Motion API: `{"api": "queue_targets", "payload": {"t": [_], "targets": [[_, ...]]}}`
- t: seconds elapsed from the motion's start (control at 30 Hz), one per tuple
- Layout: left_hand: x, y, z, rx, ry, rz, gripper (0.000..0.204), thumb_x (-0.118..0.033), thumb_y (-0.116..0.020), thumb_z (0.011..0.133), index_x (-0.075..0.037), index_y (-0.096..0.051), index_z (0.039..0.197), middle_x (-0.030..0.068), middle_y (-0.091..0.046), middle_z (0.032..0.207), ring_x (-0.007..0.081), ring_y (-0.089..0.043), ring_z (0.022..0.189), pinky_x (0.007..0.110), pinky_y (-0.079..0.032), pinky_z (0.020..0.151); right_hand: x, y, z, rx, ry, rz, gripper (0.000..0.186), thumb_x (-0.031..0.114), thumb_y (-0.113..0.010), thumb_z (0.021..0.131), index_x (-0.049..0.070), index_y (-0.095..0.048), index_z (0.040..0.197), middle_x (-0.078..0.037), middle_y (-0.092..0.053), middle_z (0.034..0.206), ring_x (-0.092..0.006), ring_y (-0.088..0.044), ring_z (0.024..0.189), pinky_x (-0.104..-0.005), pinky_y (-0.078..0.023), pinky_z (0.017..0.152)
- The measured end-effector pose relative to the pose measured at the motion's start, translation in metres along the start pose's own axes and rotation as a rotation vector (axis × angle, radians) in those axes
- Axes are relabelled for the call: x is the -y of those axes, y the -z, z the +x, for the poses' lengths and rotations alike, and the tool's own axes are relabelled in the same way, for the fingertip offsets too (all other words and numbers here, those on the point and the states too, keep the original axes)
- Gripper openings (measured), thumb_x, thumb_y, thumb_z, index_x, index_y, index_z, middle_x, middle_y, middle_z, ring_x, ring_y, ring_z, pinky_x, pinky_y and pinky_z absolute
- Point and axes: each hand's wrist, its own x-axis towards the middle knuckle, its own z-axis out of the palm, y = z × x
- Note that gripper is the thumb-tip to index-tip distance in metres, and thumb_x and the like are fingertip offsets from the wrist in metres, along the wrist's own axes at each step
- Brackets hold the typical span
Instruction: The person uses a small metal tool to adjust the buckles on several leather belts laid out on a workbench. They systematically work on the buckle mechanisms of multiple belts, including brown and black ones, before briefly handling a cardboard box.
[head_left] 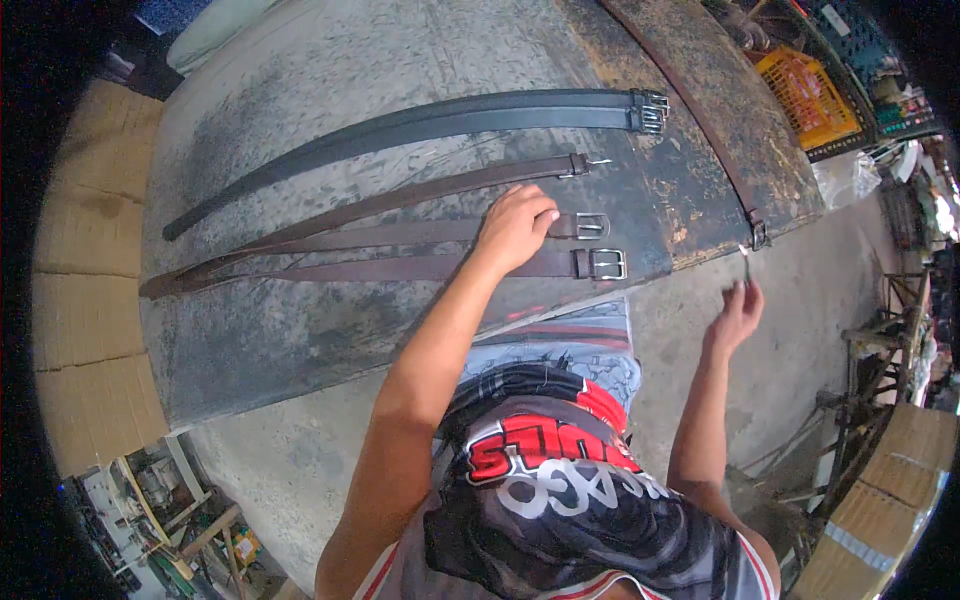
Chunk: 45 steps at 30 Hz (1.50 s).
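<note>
On the scuffed counter (300, 350), the left hand (516, 229) curls over a flat brown belt (420, 232), its grip unclear; just off the counter's edge, the right hand (738, 314) pinches a slim, bright-tipped piece (746, 264).

The scene was viewed from the wearer's head, through the left of two fisheye cameras. The view was aimed steeply down, across the worktop (290, 345) from beyond its near edge. The shirt (560, 535) was caught closest, the belts (480, 120) farther off; both near corners of the worktop were taken in, while its far side was cut by the upper border.
</note>
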Motion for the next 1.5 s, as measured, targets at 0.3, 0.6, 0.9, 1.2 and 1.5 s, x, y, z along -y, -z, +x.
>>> {"api": "queue_targets", "payload": {"t": [0.3,0.6,0.9,1.2,1.5], "targets": [[0.0,0.008,0.001,-0.004,0.098,-0.124,0.012,-0.013,-0.062,0.086,-0.002,-0.065,0.089,0.0106,-0.061,0.089,0.03,-0.059,0.088,0.039,-0.046,0.076,0.052,-0.188,-0.072,0.557,-0.085,0.163,0.013,0.007,-0.07,0.085,0.001,-0.064,0.095,0.001,-0.062,0.084,-0.0058,-0.054,0.076,-0.0207,-0.045,0.067],[0.002,0.007,0.001,-0.024,0.091,-0.106,0.011,-0.013,-0.062,0.085,-0.004,-0.066,0.086,0.0115,-0.061,0.091,0.0326,-0.058,0.094,0.042,-0.045,0.084,0.044,-0.194,-0.085,0.674,-0.075,0.023,0.01,0.007,-0.071,0.083,0.001,-0.064,0.088,0.003,-0.061,0.077,-0.0035,-0.051,0.069,-0.02,-0.041,0.06],[0.003,0.005,0.001,-0.059,0.063,-0.091,0.011,-0.011,-0.063,0.084,-0.001,-0.064,0.086,0.0129,-0.061,0.088,0.0331,-0.059,0.09,0.041,-0.046,0.079,0.034,-0.194,-0.083,0.693,0.021,-0.082,0.011,0.011,-0.071,0.081,0.002,-0.066,0.085,0.0,-0.065,0.074,-0.0053,-0.052,0.065,-0.0232,-0.043,0.059],[0.003,0.004,0.001,-0.069,0.067,-0.084,0.011,-0.011,-0.062,0.084,0.0,-0.064,0.087,0.0128,-0.061,0.088,0.0332,-0.059,0.09,0.041,-0.046,0.079,0.041,-0.194,-0.083,0.707,0.012,-0.126,0.011,0.011,-0.071,0.08,0.002,-0.067,0.084,-0.001,-0.064,0.07,-0.0059,-0.051,0.063,-0.0245,-0.043,0.058],[-0.004,-0.003,0.003,-0.105,0.256,-0.127,0.021,-0.015,-0.066,0.083,-0.003,-0.062,0.101,0.0115,-0.062,0.088,0.0296,-0.06,0.089,0.041,-0.047,0.077,0.034,-0.193,-0.078,0.595,-0.148,0.114,0.007,0.006,-0.066,0.087,0.001,-0.062,0.09,-0.001,-0.062,0.082,-0.007,-0.055,0.073,-0.0232,-0.048,0.065]]}}
